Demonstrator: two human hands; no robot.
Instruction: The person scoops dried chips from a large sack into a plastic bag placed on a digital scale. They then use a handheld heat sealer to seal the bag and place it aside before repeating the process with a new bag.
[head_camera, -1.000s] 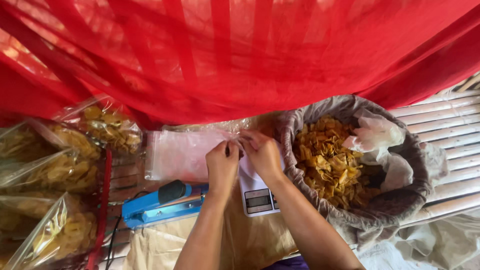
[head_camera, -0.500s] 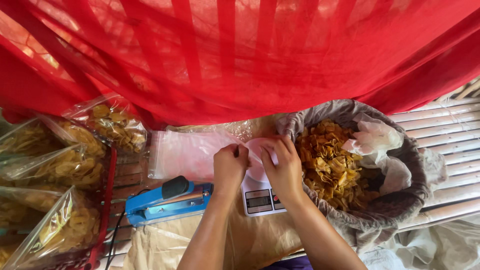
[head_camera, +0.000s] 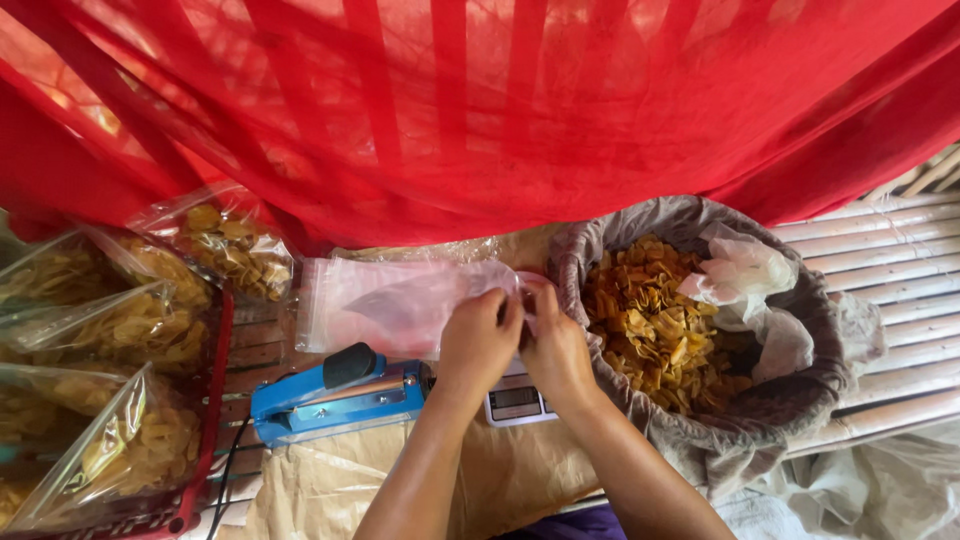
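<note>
Above the small digital scale (head_camera: 515, 400), the left hand (head_camera: 478, 340) and right hand (head_camera: 556, 345) meet with fingers curled, both pinching the mouth of an empty clear plastic bag (head_camera: 395, 305) stretching leftward, just left of the chip-filled sack (head_camera: 690, 330) and beyond the blue heat sealer (head_camera: 335, 395).

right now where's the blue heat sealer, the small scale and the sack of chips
blue heat sealer (head_camera: 335, 395), head view, on its blue arm
small scale (head_camera: 515, 402), head view, on its display
sack of chips (head_camera: 745, 420), head view, on its rolled grey rim

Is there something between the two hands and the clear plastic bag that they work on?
No. The left hand and right hand already pinch the clear plastic bag at its end; nothing visible lies between.
</note>
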